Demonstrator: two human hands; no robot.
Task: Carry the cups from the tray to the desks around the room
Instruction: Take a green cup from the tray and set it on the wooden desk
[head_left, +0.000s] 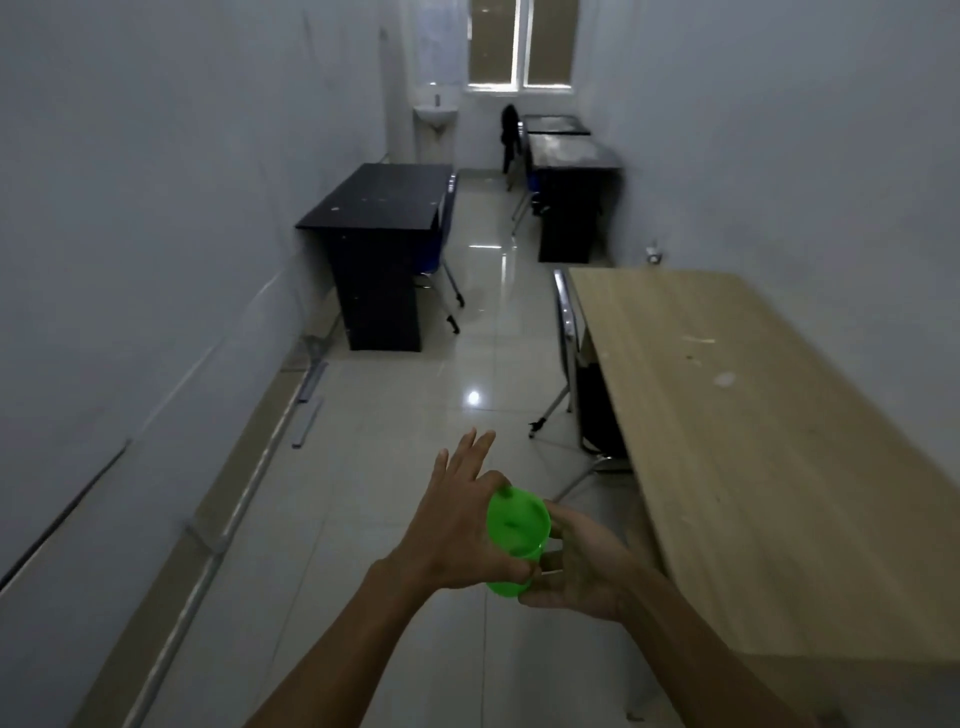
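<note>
Cups are few in this view: one green plastic cup (517, 540) is held in front of the person, above the pale tiled floor (415, 415), which runs as a long open aisle down the middle of the narrow room to the window (522, 44) at the far end. On the right, the light wooden desk (753, 441) lies along the wall, its long left edge bordering the aisle and its near corner just beside the hands; a metal-framed chair (569, 332) is tucked against that edge. On the left, a black desk (376, 200) stands against the wall, with a blue chair (447, 218) at its aisle side narrowing the passage there. Farther back on the right stand two more dark desks (571, 150), end to end, with a dark chair (511, 132) beside them. A small white washbasin (435, 113) hangs in the far left corner. Grey trunking strips (309, 410) lie along the left skirting, at the floor's edge. The left hand (457, 535) grips the cup's left side between thumb and forefinger, other fingers fanned wide. The right hand (576, 566) cradles the cup from below and to the right, fingers curled around its lower body. The cup tilts slightly, its open mouth toward the camera.
</note>
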